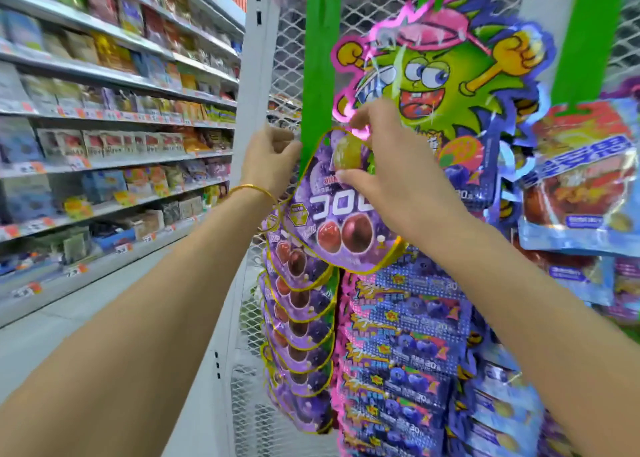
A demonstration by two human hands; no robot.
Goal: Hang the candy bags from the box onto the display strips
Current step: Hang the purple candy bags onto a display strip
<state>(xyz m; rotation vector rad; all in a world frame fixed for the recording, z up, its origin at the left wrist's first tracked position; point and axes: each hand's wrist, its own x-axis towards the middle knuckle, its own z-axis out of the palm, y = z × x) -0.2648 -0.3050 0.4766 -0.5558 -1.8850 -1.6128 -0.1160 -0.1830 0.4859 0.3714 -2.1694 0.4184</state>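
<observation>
A purple candy bag [341,214] is held up against the lower part of a green display strip [320,75], tilted, its top near the middle of the scene. The right hand [384,172] pinches the bag's upper edge between thumb and curled fingers [362,120]. The left hand [268,160], with a gold bracelet [251,190] at its wrist, has its fingers curled at the strip's left edge; what they hold I cannot tell. Below hangs a column of matching purple bags [298,335], and just to their right a column of blue bags [408,352]. A white wire mesh panel [287,58] stands behind. Stocked shelves [104,127] run along the left.
</observation>
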